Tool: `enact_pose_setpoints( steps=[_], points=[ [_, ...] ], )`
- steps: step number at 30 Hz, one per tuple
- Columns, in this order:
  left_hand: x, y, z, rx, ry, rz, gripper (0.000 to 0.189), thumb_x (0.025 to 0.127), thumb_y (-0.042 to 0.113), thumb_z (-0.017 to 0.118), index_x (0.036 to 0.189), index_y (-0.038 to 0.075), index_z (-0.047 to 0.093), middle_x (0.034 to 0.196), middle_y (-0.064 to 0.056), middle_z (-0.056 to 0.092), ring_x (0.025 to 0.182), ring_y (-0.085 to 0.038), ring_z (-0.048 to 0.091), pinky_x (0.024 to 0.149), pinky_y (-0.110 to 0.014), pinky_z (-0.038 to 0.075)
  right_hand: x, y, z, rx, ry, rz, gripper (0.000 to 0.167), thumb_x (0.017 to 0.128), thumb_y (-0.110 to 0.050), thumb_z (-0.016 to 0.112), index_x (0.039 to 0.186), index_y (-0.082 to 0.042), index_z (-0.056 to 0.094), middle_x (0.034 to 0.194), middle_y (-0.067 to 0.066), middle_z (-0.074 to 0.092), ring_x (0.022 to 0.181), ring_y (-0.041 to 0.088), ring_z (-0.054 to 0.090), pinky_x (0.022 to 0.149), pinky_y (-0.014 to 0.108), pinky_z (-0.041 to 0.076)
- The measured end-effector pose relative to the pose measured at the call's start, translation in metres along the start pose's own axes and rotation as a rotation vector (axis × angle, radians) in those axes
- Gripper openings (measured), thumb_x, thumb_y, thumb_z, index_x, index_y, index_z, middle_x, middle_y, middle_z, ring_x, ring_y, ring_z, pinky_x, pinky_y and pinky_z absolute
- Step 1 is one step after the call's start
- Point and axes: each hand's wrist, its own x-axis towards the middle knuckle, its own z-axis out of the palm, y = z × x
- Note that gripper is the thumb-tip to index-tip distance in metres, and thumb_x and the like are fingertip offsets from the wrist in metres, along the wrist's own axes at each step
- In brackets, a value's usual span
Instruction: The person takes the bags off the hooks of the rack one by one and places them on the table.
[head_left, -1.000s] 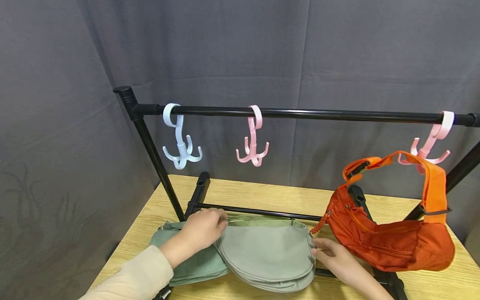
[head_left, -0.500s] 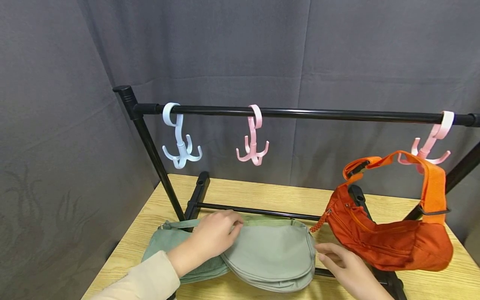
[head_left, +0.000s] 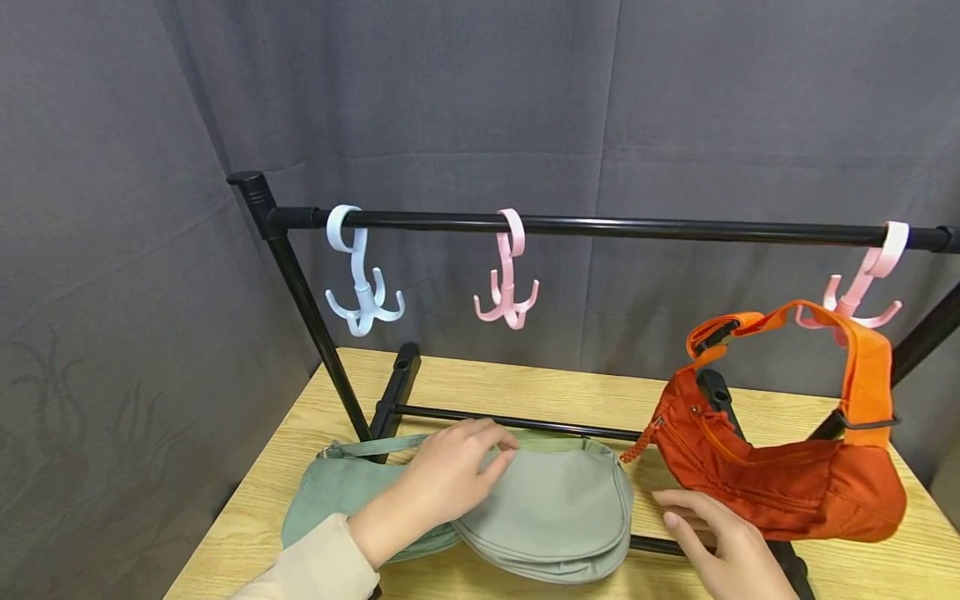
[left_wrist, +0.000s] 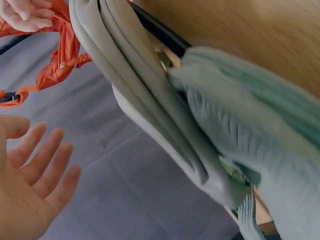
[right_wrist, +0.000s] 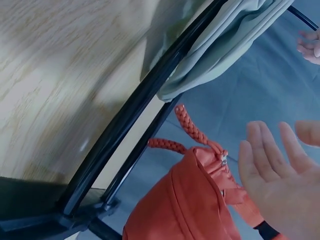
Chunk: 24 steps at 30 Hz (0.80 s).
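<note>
Over the two green bags is my left hand, empty, its fingers spread loosely in the left wrist view. A pale sage bag with a rounded front lies in the middle, overlapping the darker teal ribbed bag at its left. To the right of the sage bag, apart from it, I see my right hand with fingers extended and nothing held. Just beyond that hand hangs an orange zippered bag, its strap looped at the right pink hook. The braided zip pull dangles toward the sage bag.
A black rack's top bar spans the view above the wooden table. From it also hang a light blue hook and a middle pink hook. The rack's lower rail runs behind the bags. Grey curtain closes off the back.
My left hand has moved right, off the teal bag and across toward the sage bag. My right hand has let go of the sage bag's right edge and drawn away to the right, fingers opening.
</note>
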Motion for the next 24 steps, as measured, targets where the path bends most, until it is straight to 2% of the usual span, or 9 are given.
enact_pose_setpoints(
  steps=[5, 8, 12, 15, 24],
  points=[
    [0.001, 0.009, 0.007, -0.019, -0.011, 0.011, 0.02, 0.101, 0.027, 0.058, 0.117, 0.02, 0.068, 0.118, 0.006, 0.066, 0.114, -0.019, 0.062, 0.091, -0.041, 0.053, -0.01, 0.006, 0.0, -0.037, 0.181, -0.068, 0.019, 0.098, -0.017, 0.065, 0.116, -0.019, 0.071, 0.112, 0.003, 0.07, 0.089, 0.012, 0.069, 0.067, 0.024, 0.054],
    [0.003, 0.014, 0.012, -0.026, -0.017, 0.027, 0.021, 0.102, 0.028, 0.058, 0.118, 0.022, 0.068, 0.122, 0.007, 0.065, 0.12, -0.018, 0.059, 0.094, -0.042, 0.051, -0.015, 0.011, 0.002, -0.015, 0.302, -0.147, 0.019, 0.094, -0.008, 0.067, 0.111, -0.016, 0.072, 0.105, 0.0, 0.072, 0.085, 0.001, 0.066, 0.066, 0.015, 0.052],
    [0.006, 0.02, 0.019, -0.008, 0.002, 0.058, 0.021, 0.101, 0.03, 0.058, 0.119, 0.025, 0.068, 0.123, 0.01, 0.065, 0.121, -0.015, 0.058, 0.095, -0.038, 0.051, -0.019, 0.017, 0.003, 0.011, 0.435, -0.267, 0.025, 0.088, 0.005, 0.069, 0.105, -0.012, 0.073, 0.099, -0.013, 0.069, 0.083, -0.009, 0.061, 0.066, 0.007, 0.046],
    [0.008, 0.025, 0.022, 0.003, 0.027, 0.071, 0.021, 0.101, 0.031, 0.059, 0.118, 0.026, 0.069, 0.121, 0.012, 0.066, 0.12, -0.013, 0.058, 0.096, -0.037, 0.05, -0.022, 0.018, 0.002, 0.019, 0.496, -0.29, 0.026, 0.086, 0.008, 0.069, 0.103, -0.011, 0.074, 0.098, -0.019, 0.066, 0.082, -0.012, 0.059, 0.067, 0.006, 0.045],
    [0.015, 0.037, 0.026, -0.011, 0.013, 0.077, 0.022, 0.101, 0.033, 0.057, 0.119, 0.028, 0.069, 0.123, 0.013, 0.065, 0.12, -0.013, 0.058, 0.097, -0.039, 0.05, -0.031, 0.014, -0.005, 0.118, 0.585, -0.291, 0.027, 0.083, 0.02, 0.064, 0.103, 0.003, 0.073, 0.097, -0.016, 0.066, 0.085, -0.007, 0.062, 0.075, 0.007, 0.047]
  ],
)
